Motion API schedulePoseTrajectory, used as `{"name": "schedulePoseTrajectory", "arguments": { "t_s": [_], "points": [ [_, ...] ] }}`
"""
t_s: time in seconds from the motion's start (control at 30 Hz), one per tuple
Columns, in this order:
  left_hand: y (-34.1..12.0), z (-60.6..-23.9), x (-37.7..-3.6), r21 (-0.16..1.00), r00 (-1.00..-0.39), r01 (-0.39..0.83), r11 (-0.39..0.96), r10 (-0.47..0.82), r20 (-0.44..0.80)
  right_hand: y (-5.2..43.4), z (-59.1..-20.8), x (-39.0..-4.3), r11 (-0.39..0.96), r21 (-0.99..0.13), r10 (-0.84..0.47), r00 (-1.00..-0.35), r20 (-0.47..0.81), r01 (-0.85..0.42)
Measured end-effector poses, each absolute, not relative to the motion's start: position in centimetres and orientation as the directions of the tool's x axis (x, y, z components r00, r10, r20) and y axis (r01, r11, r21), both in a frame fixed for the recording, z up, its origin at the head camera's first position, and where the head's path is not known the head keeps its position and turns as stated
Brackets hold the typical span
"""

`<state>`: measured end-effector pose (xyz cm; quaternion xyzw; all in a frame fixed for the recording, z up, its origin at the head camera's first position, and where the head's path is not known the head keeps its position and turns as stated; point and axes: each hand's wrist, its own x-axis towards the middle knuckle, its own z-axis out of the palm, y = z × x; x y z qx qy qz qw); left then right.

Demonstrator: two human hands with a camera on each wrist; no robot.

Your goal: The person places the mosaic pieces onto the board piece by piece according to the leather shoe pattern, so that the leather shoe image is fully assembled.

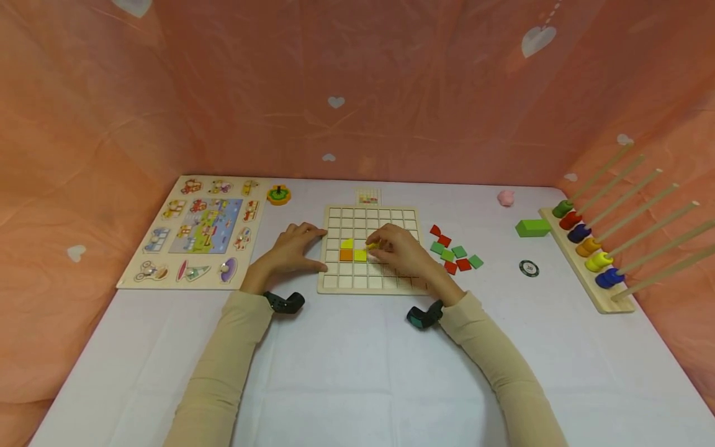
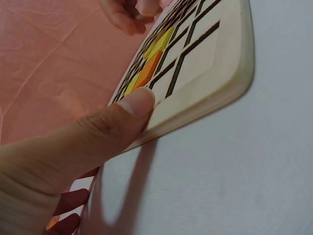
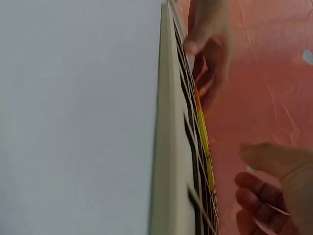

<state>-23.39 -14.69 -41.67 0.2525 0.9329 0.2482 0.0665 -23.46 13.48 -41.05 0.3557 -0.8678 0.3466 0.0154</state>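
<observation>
From the head camera, two cream-sleeved forearms lie nearest, each with a dark wrist camera, on the smooth white tablecloth (image 1: 346, 372). Beyond them sits the pale wooden grid board with square recesses (image 1: 335, 285). The left hand (image 1: 290, 251) rests at the board's left edge, fingers laid over it. The right hand (image 1: 399, 248) hovers over the middle rows and pinches a small yellow square tile (image 1: 372, 246). Already seated are an orange tile (image 1: 346, 254) and two yellow tiles (image 1: 360, 254). The step in hand looks like seating this piece; the next move would call for squaring it over an empty recess beside the others and pressing it flat. Loose red and green flat tiles (image 1: 455, 253) lie just right of the board. Further off are a wooden picture puzzle (image 1: 195, 230) and a rack of coloured rings on pegs (image 1: 586, 254).

The left wrist view shows the left thumb (image 2: 132, 110) pressing the board's rounded, matt edge (image 2: 234, 83), steadying it.

The right wrist view sees the board edge-on (image 3: 168, 147); the right fingers (image 3: 264, 196) are curled, though the tile itself cannot be made out here.
</observation>
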Motion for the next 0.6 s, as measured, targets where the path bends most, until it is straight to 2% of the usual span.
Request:
{"name": "schedulePoseTrajectory", "arguments": {
  "t_s": [0.3,0.6],
  "points": [
    [-14.8,-41.8,-23.5,0.486,-0.865,0.44,0.755,0.502,0.002,18.2,-40.2,-24.2,0.508,-0.587,-0.514,-0.769,0.381,-0.63],
    [-14.8,-42.2,-23.7,0.48,-0.866,0.439,0.76,0.5,0.001,22.8,-39.4,-23.9,0.628,-0.581,-0.378,-0.856,0.354,-0.518]
  ]
}}
